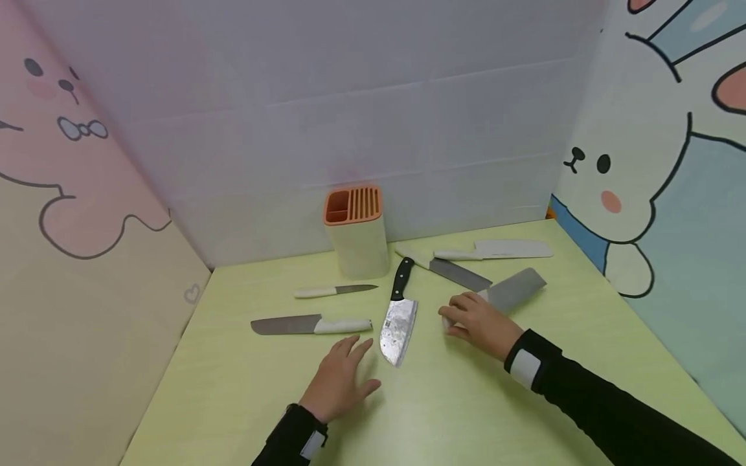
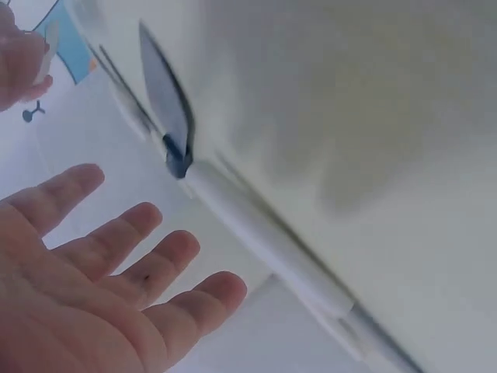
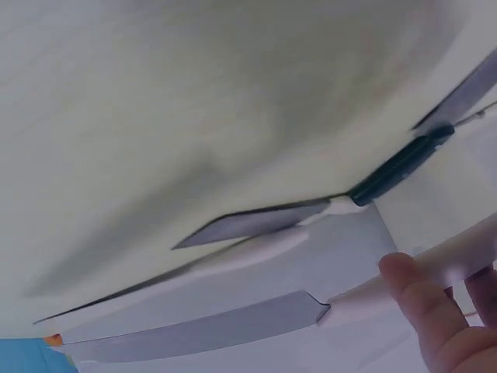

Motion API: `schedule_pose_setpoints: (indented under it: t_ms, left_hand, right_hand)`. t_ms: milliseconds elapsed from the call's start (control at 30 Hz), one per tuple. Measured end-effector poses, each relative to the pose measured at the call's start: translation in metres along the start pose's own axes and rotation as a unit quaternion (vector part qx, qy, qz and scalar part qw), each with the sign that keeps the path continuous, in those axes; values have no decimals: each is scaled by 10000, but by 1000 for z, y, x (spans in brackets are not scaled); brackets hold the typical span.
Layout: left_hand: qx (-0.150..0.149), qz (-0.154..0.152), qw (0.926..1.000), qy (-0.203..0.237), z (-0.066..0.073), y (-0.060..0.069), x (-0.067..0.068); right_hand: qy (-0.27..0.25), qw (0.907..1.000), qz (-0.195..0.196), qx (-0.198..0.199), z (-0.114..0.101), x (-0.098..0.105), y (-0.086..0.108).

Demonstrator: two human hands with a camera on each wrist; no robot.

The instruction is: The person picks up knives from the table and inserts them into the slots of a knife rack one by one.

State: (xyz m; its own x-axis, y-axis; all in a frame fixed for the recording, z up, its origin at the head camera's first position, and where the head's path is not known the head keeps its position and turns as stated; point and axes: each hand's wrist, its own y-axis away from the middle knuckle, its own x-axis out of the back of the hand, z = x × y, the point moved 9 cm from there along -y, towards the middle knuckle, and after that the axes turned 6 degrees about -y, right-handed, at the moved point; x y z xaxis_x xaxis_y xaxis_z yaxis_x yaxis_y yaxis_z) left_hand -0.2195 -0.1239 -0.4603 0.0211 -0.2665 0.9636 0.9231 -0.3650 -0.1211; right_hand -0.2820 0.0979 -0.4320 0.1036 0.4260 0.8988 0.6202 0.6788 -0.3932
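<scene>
My right hand (image 1: 482, 325) grips the white handle of a broad-bladed cleaver (image 1: 515, 289), its blade pointing up and right. In the right wrist view the same cleaver (image 3: 194, 332) is raised off the table, with fingers (image 3: 435, 307) around its handle. My left hand (image 1: 337, 383) hovers with spread fingers, holding nothing. Just beyond it lie a white-handled kitchen knife (image 1: 291, 324) and a black-handled cleaver (image 1: 399, 330). The left wrist view shows the open palm (image 2: 101, 311) beside the white-handled knife (image 2: 272, 237), not touching it.
A white knife block (image 1: 362, 252) with an orange slotted top stands against the back wall. A small paring knife (image 1: 335, 290) lies before it. To its right are a white-handled knife (image 1: 460, 274) and another broad knife (image 1: 513, 248). Rabbit-printed walls enclose the pale green table (image 1: 233, 401).
</scene>
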Motion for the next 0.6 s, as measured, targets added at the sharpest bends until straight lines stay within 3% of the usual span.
schedule_pose_setpoints:
  t_ms: [133, 267, 400, 533, 600]
  left_hand:
    - [-50, 423, 9991, -16, -2, -8, 26]
    - [-212, 731, 9971, -7, 0, -19, 50]
    - [-503, 1054, 9931, 67, 7, -31, 70]
    - [-719, 1241, 9896, 108, 18, -42, 82]
    - [-792, 1284, 9883, 229, 24, -46, 85]
  right_hand:
    - [55, 9993, 181, 328, -18, 22, -6]
    - [-167, 9948, 599, 809, -39, 51, -12]
    - [-686, 9861, 1075, 1064, -56, 83, -15]
    - [-1351, 9766, 1347, 996, -66, 108, -16]
    - [-1864, 9648, 1548, 1023, -70, 119, -16]
